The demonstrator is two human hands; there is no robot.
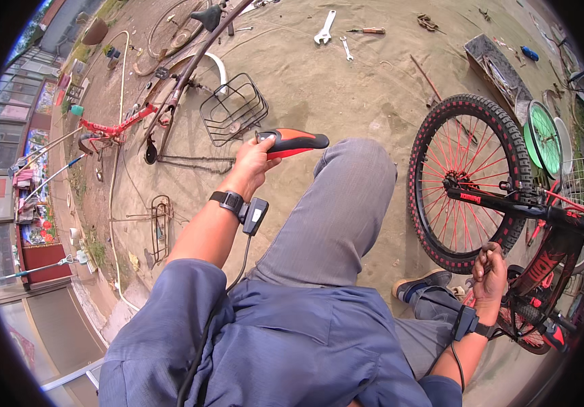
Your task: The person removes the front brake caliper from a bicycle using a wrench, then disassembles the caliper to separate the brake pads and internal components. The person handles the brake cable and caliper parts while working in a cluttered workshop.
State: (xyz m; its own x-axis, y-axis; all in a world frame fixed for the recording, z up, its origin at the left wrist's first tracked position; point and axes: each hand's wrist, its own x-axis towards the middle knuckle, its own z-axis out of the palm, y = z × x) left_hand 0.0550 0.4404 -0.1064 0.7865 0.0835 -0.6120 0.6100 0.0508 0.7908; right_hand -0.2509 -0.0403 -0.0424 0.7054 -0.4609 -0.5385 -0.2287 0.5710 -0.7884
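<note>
My left hand (254, 161) is closed round one end of a black and red bicycle saddle (297, 142), held in the air beside my bent left knee. The saddle's other end points right. My right hand (489, 271) has its fingers curled in, smudged dark, and whatever may be inside them is hidden. It is beside the lower edge of a bicycle's knobbly black wheel (415, 183) with red spokes. The same bicycle's black frame (543, 271) with red marks stretches along the right, partly behind my right wrist. Each wrist wears a strapped black device with a cable.
A wire basket (235, 108), a red frame (112, 129) and bicycle parts lie at left. An adjustable wrench (325, 27), small spanner (347, 49) and screwdriver (366, 30) are far ahead. A grey tray (499, 71) and green-rimmed wheel (543, 139) stand at right.
</note>
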